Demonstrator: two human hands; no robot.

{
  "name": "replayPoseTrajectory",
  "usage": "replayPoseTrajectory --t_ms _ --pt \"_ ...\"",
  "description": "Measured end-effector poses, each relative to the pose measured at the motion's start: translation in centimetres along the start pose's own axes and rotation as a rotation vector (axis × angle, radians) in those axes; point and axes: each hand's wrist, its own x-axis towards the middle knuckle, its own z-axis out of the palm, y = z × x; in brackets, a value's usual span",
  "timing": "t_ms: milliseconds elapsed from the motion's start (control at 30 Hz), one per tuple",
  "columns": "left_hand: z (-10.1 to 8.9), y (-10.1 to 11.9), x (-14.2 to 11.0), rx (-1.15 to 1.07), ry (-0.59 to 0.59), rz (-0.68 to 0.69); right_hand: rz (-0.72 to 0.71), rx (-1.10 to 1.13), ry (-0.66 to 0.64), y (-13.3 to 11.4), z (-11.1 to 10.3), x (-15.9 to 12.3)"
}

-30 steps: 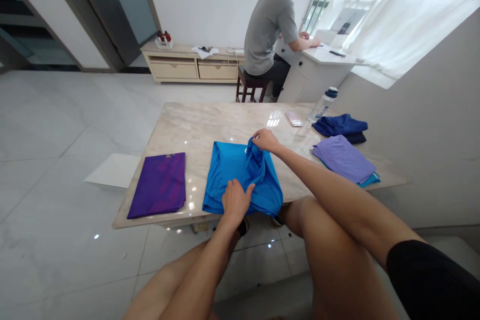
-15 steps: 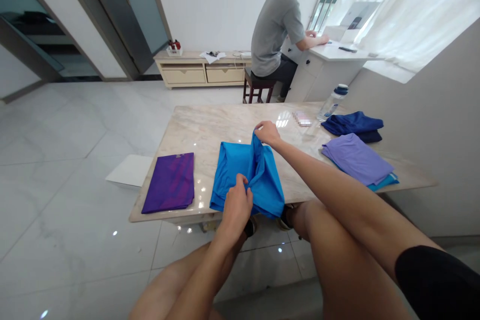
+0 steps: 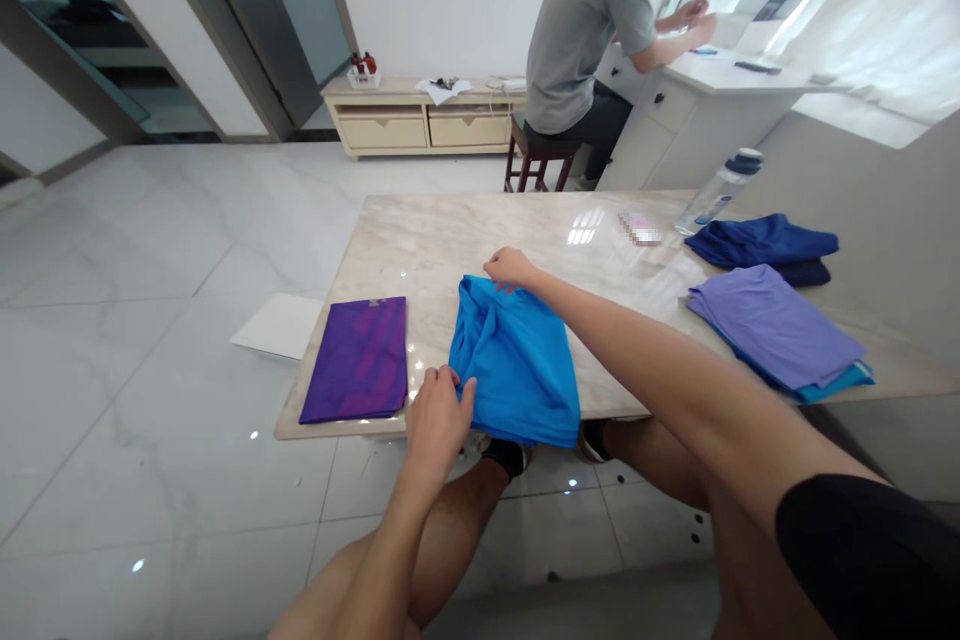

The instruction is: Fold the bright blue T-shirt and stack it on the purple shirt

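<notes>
A bright blue garment (image 3: 525,360), partly folded and creased, lies on the table in front of me, its lower edge reaching the near edge of the tabletop. At its lower left side is my left hand (image 3: 439,415), fingers bent and thumb apart, touching the border of the cloth. My right hand (image 3: 511,268) is closed at the far edge of the garment; its fingertips are partly hidden against the fabric. To the left lies a flat folded purple garment (image 3: 356,360).
On the right are a lavender garment (image 3: 776,330) over a blue one, a dark blue garment (image 3: 765,245) and a water bottle (image 3: 720,195). Beyond the marble-patterned table (image 3: 450,220), a person in grey (image 3: 589,30) sits on a stool (image 3: 541,150) at a white desk (image 3: 697,110).
The raised fold of the blue garment now lies over toward the left. My right hand has moved left with it; my left hand has shifted to the left edge. The view has turned slightly.
</notes>
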Motion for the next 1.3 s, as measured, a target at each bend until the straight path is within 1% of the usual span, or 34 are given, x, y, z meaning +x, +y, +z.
replayPoseTrajectory --t_ms 100,233,367,467,567,633,733,833,933,1000,1067,1133,1200,1300 --pt "0.1 0.7 0.2 0.119 0.003 0.016 -0.126 -0.149 -0.026 2.0 0.1 0.2" --pt "0.4 1.5 0.4 0.224 0.009 0.083 -0.188 -0.216 -0.094 5.0 -0.2 -0.7" --pt "0.3 1.4 0.6 0.253 -0.04 0.117 -0.224 -0.243 -0.123 7.0 -0.7 -1.8" --pt "-0.4 1.0 0.6 0.231 -0.067 0.089 -0.259 -0.243 -0.067 7.8 -1.7 -2.3" --pt "-1.4 0.6 0.4 0.221 -0.105 0.0 -0.207 -0.28 -0.01 8.4 -2.8 -2.4" --pt "-2.0 0.5 0.2 0.236 -0.139 -0.051 -0.16 -0.297 -0.014 8.5 -3.1 -2.4" --pt "-2.5 0.7 -0.1 0.255 -0.173 -0.073 -0.179 -0.26 -0.003 7.7 -2.5 -2.2" --pt "-2.4 1.0 0.0 0.279 -0.194 -0.058 -0.224 -0.184 -0.021 6.0 -0.5 -1.6" --pt "-2.0 0.9 0.3 0.282 -0.203 -0.049 -0.235 -0.128 -0.046 4.3 1.7 -0.9" --pt "-1.9 0.7 0.6 0.259 -0.206 -0.042 -0.235 -0.106 -0.061 3.7 2.6 -0.4" --pt "-1.9 0.4 0.8 0.218 -0.214 -0.032 -0.243 -0.092 -0.079 3.5 2.8 -0.1" --pt "-2.0 0.2 1.1 0.169 -0.224 -0.026 -0.255 -0.081 -0.078 3.7 2.4 0.1" --pt "-2.1 0.1 1.3 0.123 -0.222 -0.034 -0.258 -0.081 -0.043 3.9 1.9 0.3" --pt "-2.3 -0.2 1.6 0.098 -0.198 -0.076 -0.241 -0.1 0.043 3.9 1.5 0.5"
